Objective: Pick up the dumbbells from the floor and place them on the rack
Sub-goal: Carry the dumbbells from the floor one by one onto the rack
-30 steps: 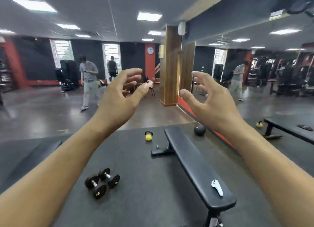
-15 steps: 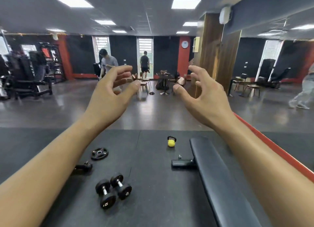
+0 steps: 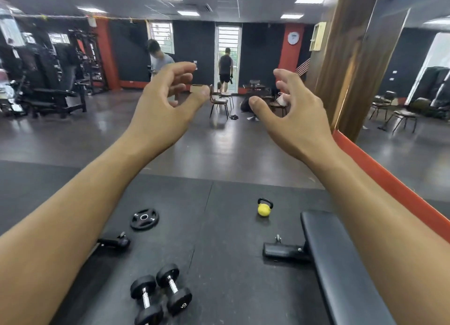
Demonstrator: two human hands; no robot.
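Note:
Two black dumbbells with chrome handles lie side by side on the black floor mat, one (image 3: pixel 146 299) to the left of the other (image 3: pixel 174 288), at the lower middle of the view. My left hand (image 3: pixel 165 105) and my right hand (image 3: pixel 294 115) are raised in front of me at chest height, far above the dumbbells. Both hands are empty, with the fingers curled and apart. No dumbbell rack can be made out for certain.
A black flat bench (image 3: pixel 341 271) runs along the right. On the mat lie a yellow kettlebell (image 3: pixel 264 208), a black weight plate (image 3: pixel 144 219) and a short black handle (image 3: pixel 114 242). Two people (image 3: pixel 158 57) stand far off near chairs (image 3: pixel 219 101). A mirror wall (image 3: pixel 401 130) stands right.
The view has swung left, so the bench and dumbbells slid rightwards and the weight plate came into sight. Both hands stay raised and have moved a little closer together.

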